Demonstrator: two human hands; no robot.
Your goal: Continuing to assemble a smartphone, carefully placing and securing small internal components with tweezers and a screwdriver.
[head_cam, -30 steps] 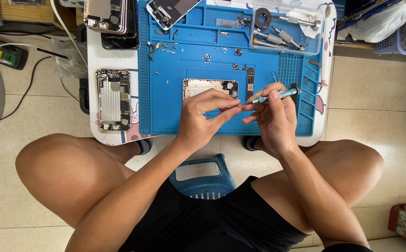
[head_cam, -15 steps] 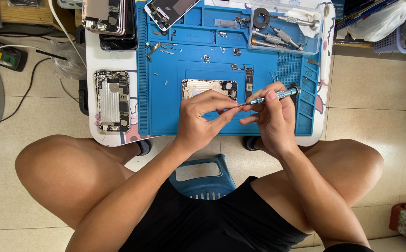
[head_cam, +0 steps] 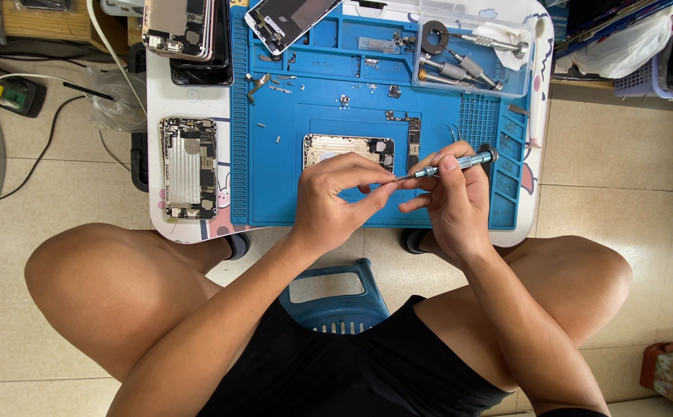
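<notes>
Small white table [head_cam: 190, 232] over tiled floor, blue work mat [head_cam: 275, 170] on top. Opened phone chassis [head_cam: 348, 148] lies mid-mat, silver inside, board exposed. Right hand [head_cam: 448, 202] pinches slim silver screwdriver [head_cam: 452, 164]; left hand [head_cam: 336, 205] fingertips close narrowly at its tip.

The left hand [head_cam: 335, 202] is covering the lower part of the opened phone [head_cam: 350, 150], and the tip of the screwdriver [head_cam: 451, 165] is disappearing between fingers. The loose screws [head_cam: 343, 100] are looking too small to distinguish. The top edge is cutting off the screen panel [head_cam: 286, 17].

Head camera, straight down, close overhead
</notes>
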